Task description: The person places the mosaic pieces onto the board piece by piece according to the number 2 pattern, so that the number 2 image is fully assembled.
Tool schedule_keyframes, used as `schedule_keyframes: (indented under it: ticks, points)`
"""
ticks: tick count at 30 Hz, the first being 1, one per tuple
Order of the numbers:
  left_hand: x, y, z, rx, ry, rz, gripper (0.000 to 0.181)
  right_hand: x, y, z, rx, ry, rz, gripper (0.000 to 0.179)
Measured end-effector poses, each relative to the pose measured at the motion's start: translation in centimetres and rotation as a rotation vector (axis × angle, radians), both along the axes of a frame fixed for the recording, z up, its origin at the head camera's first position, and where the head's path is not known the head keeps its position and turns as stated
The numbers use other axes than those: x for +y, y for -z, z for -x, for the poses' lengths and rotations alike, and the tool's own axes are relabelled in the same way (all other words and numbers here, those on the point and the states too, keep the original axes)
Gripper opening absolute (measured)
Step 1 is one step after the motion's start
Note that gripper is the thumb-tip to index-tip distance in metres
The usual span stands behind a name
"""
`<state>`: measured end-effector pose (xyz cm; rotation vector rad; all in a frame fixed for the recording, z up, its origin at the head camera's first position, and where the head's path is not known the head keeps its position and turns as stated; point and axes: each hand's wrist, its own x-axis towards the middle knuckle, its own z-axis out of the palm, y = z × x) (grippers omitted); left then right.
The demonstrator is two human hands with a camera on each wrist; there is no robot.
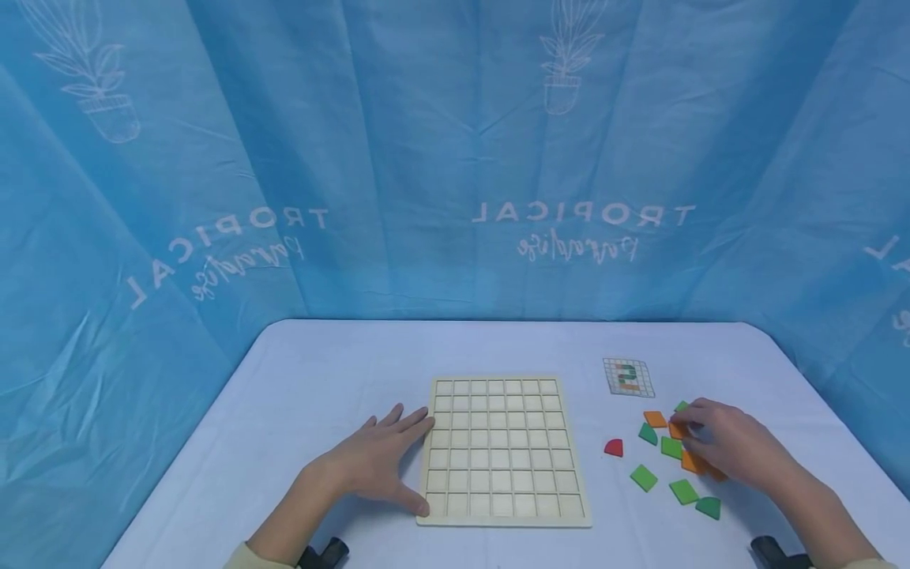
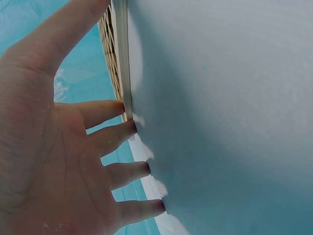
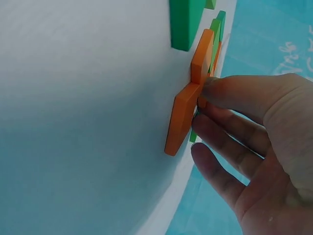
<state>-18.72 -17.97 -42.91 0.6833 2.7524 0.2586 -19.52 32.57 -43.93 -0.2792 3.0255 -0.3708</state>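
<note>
A cream grid board with square cells lies on the table. My left hand is spread along the board's left side, its thumb and forefinger touching the frame; in the left wrist view the left hand has its fingers straight and apart. My right hand is over a loose group of coloured tiles, thumb and fingertips pinching an orange tile. In the right wrist view the right hand partly hides that tile, and another orange tile lies just before the fingertips.
Right of the board lie a red rounded tile, green rounded tiles, light green square tiles and an orange tile. A small pattern card lies behind them. A blue curtain hangs beyond the white table.
</note>
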Motion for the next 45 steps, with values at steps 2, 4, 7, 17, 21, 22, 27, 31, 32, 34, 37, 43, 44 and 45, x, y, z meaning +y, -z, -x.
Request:
schedule_keyframes:
  ticks: [2,4,7,17,21,22,27,31,32,34,37,43,44,45]
  points:
    - [0.0,0.1,0.0,0.0,-0.003,-0.001,0.126,0.1,0.1,0.0,0.003,-0.004,-0.006,0.038]
    - [0.0,0.1,0.0,-0.001,-0.006,0.001,0.126,0.2,0.2,0.1,0.002,-0.002,-0.007,0.039]
    - [0.0,0.1,-0.1,-0.01,-0.015,0.0,0.126,0.3,0.2,0.1,-0.006,0.008,0.005,0.041]
    - [0.1,0.2,0.0,-0.008,-0.019,-0.001,0.126,0.5,0.2,0.1,-0.035,0.054,0.061,0.044]
    - [0.1,0.2,0.0,-0.004,-0.018,-0.003,0.126,0.5,0.3,0.2,-0.04,0.07,0.075,0.044]
    - [0.1,0.2,0.0,-0.003,-0.018,-0.003,0.126,0.5,0.3,0.2,-0.042,0.074,0.079,0.044]
    - [0.1,0.0,-0.1,0.001,-0.015,-0.008,0.125,0.4,0.3,0.3,-0.038,0.079,0.112,0.044]
    - [0.1,-0.2,-0.3,-0.005,-0.018,-0.01,0.125,-0.2,0.1,0.5,-0.013,0.051,0.139,0.041]
    - [0.1,-0.2,-0.3,-0.007,-0.019,-0.008,0.124,-0.3,0.1,0.5,-0.008,0.046,0.147,0.041]
    - [0.2,-0.2,-0.2,-0.013,-0.02,-0.004,0.124,-0.7,-0.1,0.6,0.006,0.031,0.157,0.04]
    - [0.2,-0.2,-0.1,-0.017,-0.016,-0.004,0.124,-1.5,-0.4,0.6,0.016,0.027,0.174,0.04]
    - [0.2,-0.1,-0.1,-0.028,-0.025,0.003,0.126,-3.1,-0.8,0.9,0.019,-0.006,0.215,0.039]
    - [0.2,-0.1,-0.1,-0.031,-0.026,0.0,0.126,-3.3,-0.8,0.9,0.017,-0.01,0.224,0.039]
    - [0.2,0.0,-0.1,-0.034,-0.026,-0.002,0.126,-3.5,-0.8,0.9,0.018,-0.013,0.229,0.039]
